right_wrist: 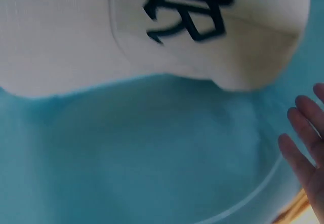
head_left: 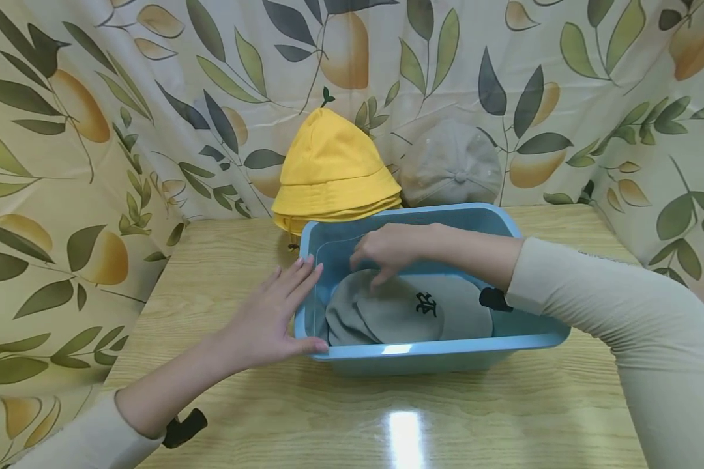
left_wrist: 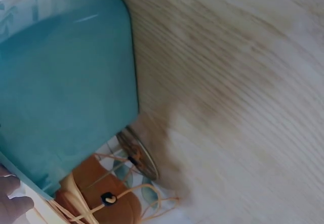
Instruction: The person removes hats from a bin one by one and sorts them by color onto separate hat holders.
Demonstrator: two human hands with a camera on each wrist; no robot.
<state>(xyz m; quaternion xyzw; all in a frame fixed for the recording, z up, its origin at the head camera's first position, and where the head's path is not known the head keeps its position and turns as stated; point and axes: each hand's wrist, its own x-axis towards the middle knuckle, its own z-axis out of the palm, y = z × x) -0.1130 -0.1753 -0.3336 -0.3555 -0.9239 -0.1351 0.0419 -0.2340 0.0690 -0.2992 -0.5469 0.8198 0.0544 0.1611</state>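
Observation:
A grey baseball cap point(head_left: 410, 309) with a dark embroidered letter lies inside the light blue bin point(head_left: 434, 348). My left hand point(head_left: 272, 319) rests at the bin's left side, fingers straight along the rim and thumb at the front left corner. Over the cap's left part, inside the bin, hangs my right hand point(head_left: 396, 251), one digit pointing down at the fabric. In the right wrist view, the fingers point(right_wrist: 304, 125) of this hand are extended and apart, with nothing between them. The same view shows the cap point(right_wrist: 167, 32) close up.
Behind the bin stands a stack of yellow bucket hats point(head_left: 334, 172), a cord point(left_wrist: 121, 196) dangling from it. Another pale cap point(head_left: 454, 166) sits beside the stack. A leaf-patterned curtain point(head_left: 229, 39) lines the back and sides of the wooden table point(head_left: 258, 404).

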